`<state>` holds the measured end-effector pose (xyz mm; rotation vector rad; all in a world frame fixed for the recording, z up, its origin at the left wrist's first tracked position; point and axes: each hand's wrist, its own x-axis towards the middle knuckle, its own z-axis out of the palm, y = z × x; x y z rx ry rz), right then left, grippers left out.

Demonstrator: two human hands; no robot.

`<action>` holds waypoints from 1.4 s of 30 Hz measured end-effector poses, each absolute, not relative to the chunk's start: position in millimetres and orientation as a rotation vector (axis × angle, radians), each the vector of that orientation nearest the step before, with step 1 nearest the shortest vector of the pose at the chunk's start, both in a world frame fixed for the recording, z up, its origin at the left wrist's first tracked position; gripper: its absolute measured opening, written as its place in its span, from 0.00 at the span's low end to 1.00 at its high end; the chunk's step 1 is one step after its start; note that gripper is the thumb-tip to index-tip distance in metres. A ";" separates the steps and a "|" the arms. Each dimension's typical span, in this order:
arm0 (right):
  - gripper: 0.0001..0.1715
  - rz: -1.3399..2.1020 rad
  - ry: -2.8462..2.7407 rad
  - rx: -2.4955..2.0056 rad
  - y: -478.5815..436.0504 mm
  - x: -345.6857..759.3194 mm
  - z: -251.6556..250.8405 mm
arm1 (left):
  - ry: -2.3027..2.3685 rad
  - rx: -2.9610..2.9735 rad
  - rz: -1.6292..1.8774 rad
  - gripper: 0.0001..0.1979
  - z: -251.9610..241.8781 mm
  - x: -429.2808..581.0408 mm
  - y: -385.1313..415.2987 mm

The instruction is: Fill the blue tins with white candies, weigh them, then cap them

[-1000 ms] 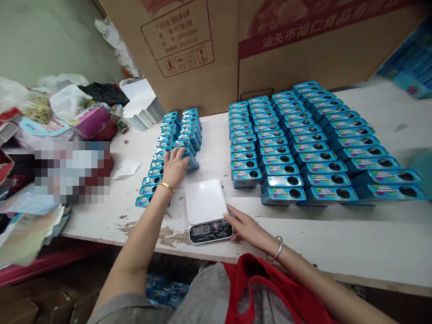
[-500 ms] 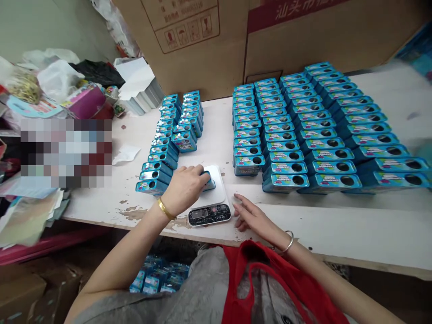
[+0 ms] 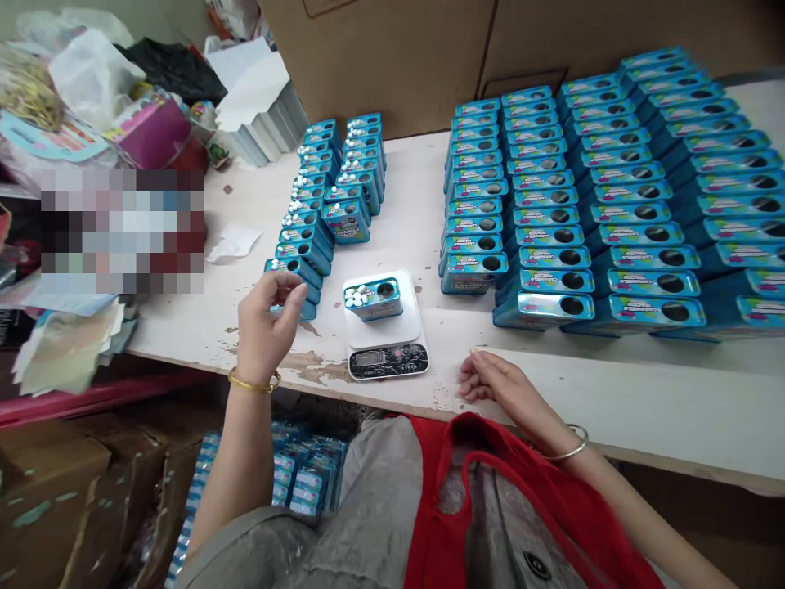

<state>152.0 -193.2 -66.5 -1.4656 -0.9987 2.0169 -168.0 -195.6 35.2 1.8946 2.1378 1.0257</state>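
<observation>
A blue tin (image 3: 373, 299) with white pellets heaped at its left end lies on a small white scale (image 3: 386, 334) near the table's front edge. My left hand (image 3: 265, 325) hovers left of the scale with its fingers curled into a pinch, fingertips at the nearest tin of two short rows of open blue tins (image 3: 328, 200). Whether it holds anything is hidden. My right hand (image 3: 498, 384) rests on the table right of the scale, fingers loosely stretched and holding nothing. Each wrist wears a bangle.
A large block of blue tins (image 3: 613, 188) fills the table's right half. Cardboard boxes (image 3: 392, 57) stand behind. Bags, paper and a pink box (image 3: 153, 131) clutter the left end, beside a stack of grey trays (image 3: 263, 114). More tins (image 3: 303, 478) lie under the table.
My left hand took a tin from the left rows, set it on the scale, let go and drew back left. My right hand slid off the scale's edge.
</observation>
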 end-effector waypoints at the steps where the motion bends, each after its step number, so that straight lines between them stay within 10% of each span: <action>1: 0.28 2.012 -1.007 -1.471 -193.3 151.1 -66.4 | 2.138 1.848 1.052 0.09 28.6 -171.3 -199.7; 13: 0.28 1.990 -1.034 -1.529 -192.6 144.7 -62.4 | 2.037 1.731 1.067 0.14 -0.2 -167.9 -208.7; 21: 0.17 2.187 -0.400 -1.189 -175.4 80.3 -13.7 | 1.741 1.816 1.043 0.38 -36.2 -140.9 -189.4; 42: 0.13 2.042 0.361 -0.817 -143.7 43.5 10.6 | 1.651 2.945 1.000 0.17 4.6 -102.3 -173.3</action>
